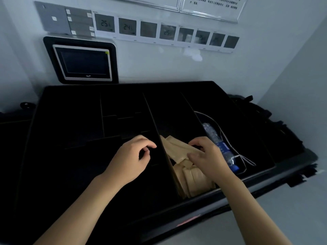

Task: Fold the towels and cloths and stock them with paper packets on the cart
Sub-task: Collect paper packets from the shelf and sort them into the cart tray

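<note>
The right hand (206, 156) held a tan paper packet (178, 150) in the cart tray (74, 110).
More packets (194, 181) lay right under it, a water bottle (218, 144) just beside it, and the left hand (131, 157) hovered nearby, loosely curled, holding nothing.

Both forearms were bare from the bottom edge of the view up to the wrists, with no sleeve, glove, watch or ring showing on the left hand (131, 159) or the right hand (208, 157).
</note>
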